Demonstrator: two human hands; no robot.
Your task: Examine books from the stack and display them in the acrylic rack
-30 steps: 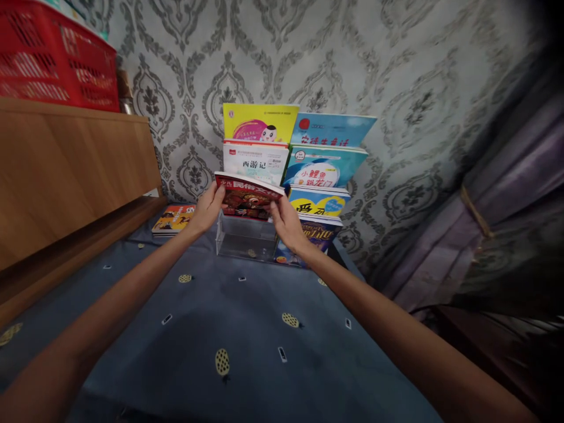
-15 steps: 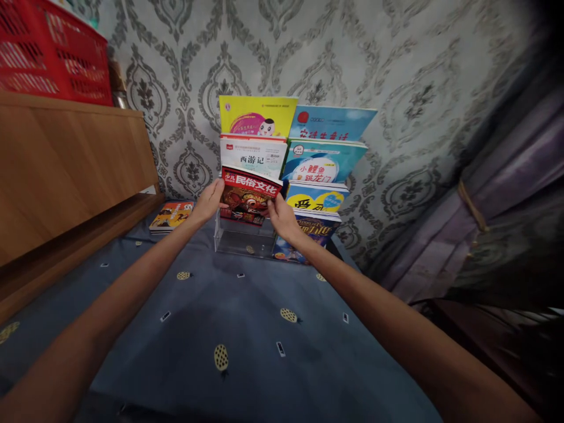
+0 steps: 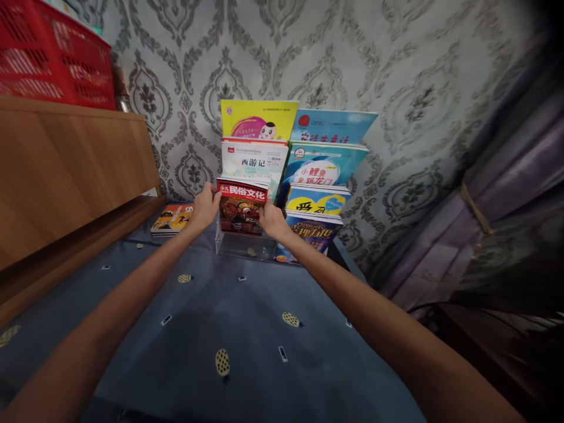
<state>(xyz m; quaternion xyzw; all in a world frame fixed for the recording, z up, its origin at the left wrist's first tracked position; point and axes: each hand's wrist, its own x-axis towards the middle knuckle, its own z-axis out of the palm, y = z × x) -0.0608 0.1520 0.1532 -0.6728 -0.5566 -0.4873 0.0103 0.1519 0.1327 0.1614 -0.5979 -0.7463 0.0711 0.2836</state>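
Observation:
Between my two hands is a red book (image 3: 240,209) with white lettering, standing upright in the left column of a clear acrylic book rack (image 3: 240,247). My left hand (image 3: 207,207) is closed on its left edge. My right hand (image 3: 273,221) grips its right edge. Behind the red book rise a white book (image 3: 253,161) and a yellow book (image 3: 259,119). In the right column, a blue book (image 3: 337,125), a teal book (image 3: 326,163), a yellow-and-blue book (image 3: 317,200) and a purple book (image 3: 312,235) stand in tiers.
A small stack of orange-covered books (image 3: 171,220) lies left of the rack on the dark blue patterned cloth (image 3: 251,317). A wooden cabinet (image 3: 74,176) with a red basket (image 3: 57,56) on top stands at the left. A grey curtain (image 3: 440,235) hangs at the right.
The red book has moved down and slightly left between my hands, and its tilt has lessened. More of the white book behind it now shows.

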